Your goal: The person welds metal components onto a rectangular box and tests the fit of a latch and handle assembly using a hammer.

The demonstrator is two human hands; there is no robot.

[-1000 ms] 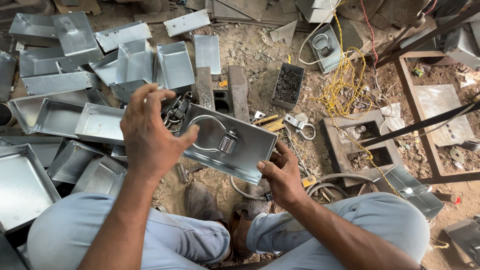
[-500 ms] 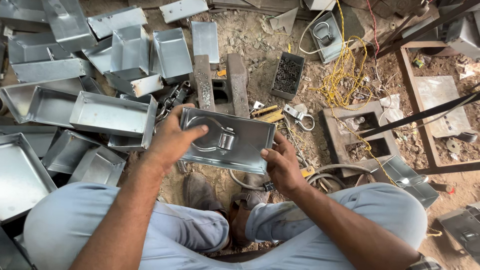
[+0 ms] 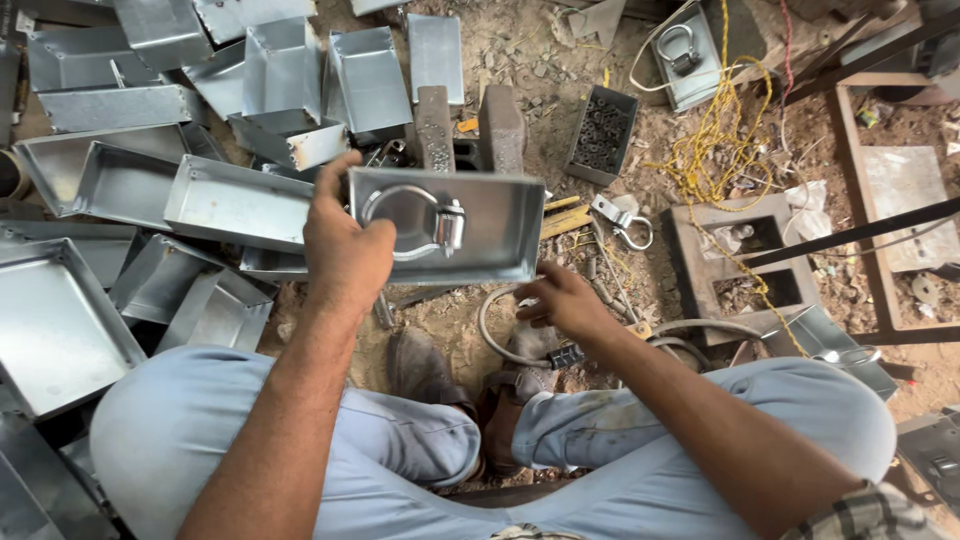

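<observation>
My left hand (image 3: 345, 245) grips the left end of a shiny rectangular metal tray (image 3: 490, 225), holding it above the ground with its inside facing me. A curved metal handle with a small bracket (image 3: 435, 222) sits inside the tray. My right hand (image 3: 565, 300) is below the tray's lower right corner, off the tray, fingers loosely spread above a pale curved hose (image 3: 495, 335) on the dirt. It holds nothing.
A pile of similar galvanized trays (image 3: 120, 190) covers the ground to the left. Ahead lie two metal blocks (image 3: 435, 125), a dark box of small parts (image 3: 605, 135), yellow cord (image 3: 715, 150), a concrete block (image 3: 745, 255) and a loose handle (image 3: 625, 225). My knees fill the bottom.
My right hand has let go of the tray's right edge and dropped toward the ground. The left hand now holds the tray alone, a little higher.
</observation>
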